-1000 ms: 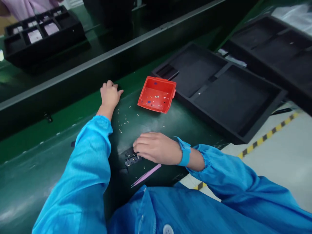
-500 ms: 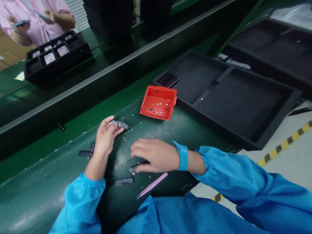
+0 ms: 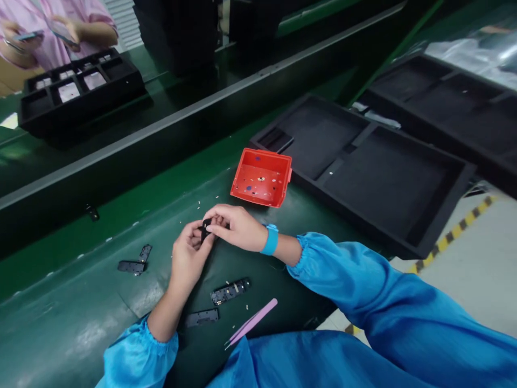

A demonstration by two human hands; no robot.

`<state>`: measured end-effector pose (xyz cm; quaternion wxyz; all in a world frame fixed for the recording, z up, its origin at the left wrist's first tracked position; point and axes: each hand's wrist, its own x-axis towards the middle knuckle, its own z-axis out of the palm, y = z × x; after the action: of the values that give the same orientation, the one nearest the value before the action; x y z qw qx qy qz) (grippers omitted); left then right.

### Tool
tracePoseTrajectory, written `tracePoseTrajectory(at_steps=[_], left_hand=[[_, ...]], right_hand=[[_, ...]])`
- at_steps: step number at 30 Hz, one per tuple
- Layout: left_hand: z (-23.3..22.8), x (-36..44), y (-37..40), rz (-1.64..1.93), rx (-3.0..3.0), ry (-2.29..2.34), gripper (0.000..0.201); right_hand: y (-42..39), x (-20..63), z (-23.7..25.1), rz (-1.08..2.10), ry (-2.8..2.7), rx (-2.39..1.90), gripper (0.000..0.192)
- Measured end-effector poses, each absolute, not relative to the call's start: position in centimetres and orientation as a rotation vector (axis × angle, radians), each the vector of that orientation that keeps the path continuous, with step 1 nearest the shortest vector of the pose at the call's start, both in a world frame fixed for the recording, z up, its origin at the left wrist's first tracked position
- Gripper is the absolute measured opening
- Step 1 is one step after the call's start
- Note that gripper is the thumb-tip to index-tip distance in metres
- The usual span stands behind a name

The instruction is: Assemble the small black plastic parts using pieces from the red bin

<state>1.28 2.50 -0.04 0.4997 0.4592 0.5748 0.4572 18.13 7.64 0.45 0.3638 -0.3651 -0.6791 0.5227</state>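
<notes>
My left hand (image 3: 189,253) and my right hand (image 3: 236,226) meet over the green work surface (image 3: 60,318), both pinching a small black part (image 3: 205,229) between their fingertips. Below the hands lie a dark circuit-board piece (image 3: 229,291) and a flat black strip (image 3: 202,317). Pink tweezers (image 3: 252,322) rest near my sleeve. Two more black pieces (image 3: 135,262) lie to the left. A red tray (image 3: 278,186) holding tiny bits sits just beyond my hands.
A large black foam tray (image 3: 420,226) lies at the right, another (image 3: 480,140) behind it. Across a dark rail, a black compartment tray (image 3: 121,89) sits before another person in pink (image 3: 52,32) holding a device. Small white specks dot the surface.
My left hand lifted a black part from beside the rail and drew it back. My right hand left the circuit-board piece and joined the left hand on the part.
</notes>
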Motion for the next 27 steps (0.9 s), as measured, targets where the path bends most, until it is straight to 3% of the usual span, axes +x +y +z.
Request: tracePoseTrajectory(at_steps=[5, 13, 20, 27], left_hand=[[0.5, 1.7, 1.9, 0.983, 1.383, 1.463, 0.027], [0.8, 2.0, 1.9, 0.973, 1.222, 1.495, 0.018], [0.9, 2.5, 1.8, 1.009, 1.133, 1.472, 0.022], [0.6, 2.3, 2.1, 0.973, 1.146, 1.505, 0.026]], right_hand=[[7.5, 18.2, 0.8, 1.281, -1.703, -0.921, 0.026], [7.5, 17.3, -0.2, 1.296, -1.741, -0.962, 0.015], [7.3, 17.2, -0.2, 1.130, -1.802, -1.012, 0.018], [6.9, 16.9, 0.1, 1.199, -1.664, -1.031, 0.023]])
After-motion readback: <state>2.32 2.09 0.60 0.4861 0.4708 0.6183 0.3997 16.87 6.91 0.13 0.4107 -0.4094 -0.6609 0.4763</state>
